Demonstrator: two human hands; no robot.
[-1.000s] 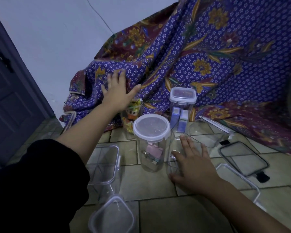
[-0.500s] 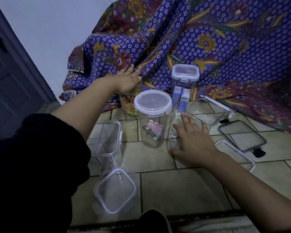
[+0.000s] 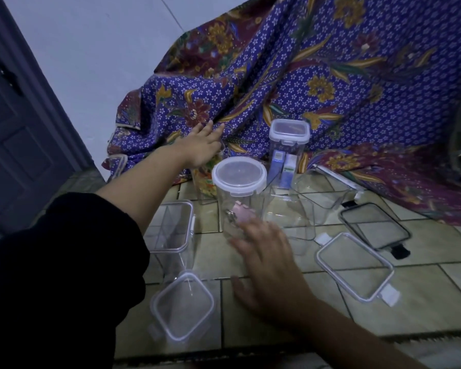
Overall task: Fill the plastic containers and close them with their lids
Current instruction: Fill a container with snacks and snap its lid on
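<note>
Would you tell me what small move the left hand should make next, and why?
Probably grip the snack container and pull it nearer. The left hand lies open over its top, colourful contents already show through its wall, and a loose lid lies at the right, though I cannot tell whether it fits.

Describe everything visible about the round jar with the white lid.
The round jar is clear plastic, upright on the tiled floor, shut with a round lid that has a white rim and cloudy centre. A pink piece and a metal bit lie near its bottom. The blurred right hand overlaps its base; contact cannot be told.
</note>
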